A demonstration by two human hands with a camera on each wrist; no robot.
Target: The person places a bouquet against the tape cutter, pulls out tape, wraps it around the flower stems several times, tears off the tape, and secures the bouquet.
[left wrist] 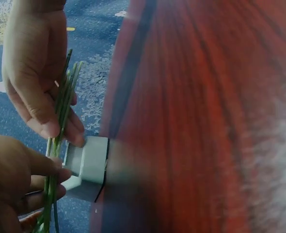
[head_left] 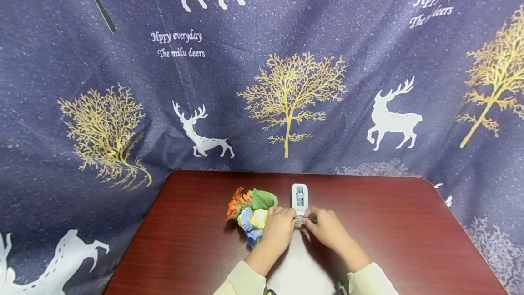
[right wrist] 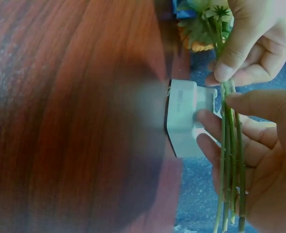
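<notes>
A bouquet of flowers, with orange, blue and pale yellow blooms and a green leaf, lies sideways over the table. My left hand grips its bundle of thin green stems just below the blooms. Close beside it, my right hand pinches the same stems between thumb and fingers, as the right wrist view shows. The stem ends run past the right palm. Right behind both hands stands a white tape dispenser with a roll in its middle; the fingers overlap its near end.
The hands work over a dark red wooden table with rounded far corners. A blue cloth printed with deer and golden trees hangs behind it. Bright glare lies on the tabletop between the forearms.
</notes>
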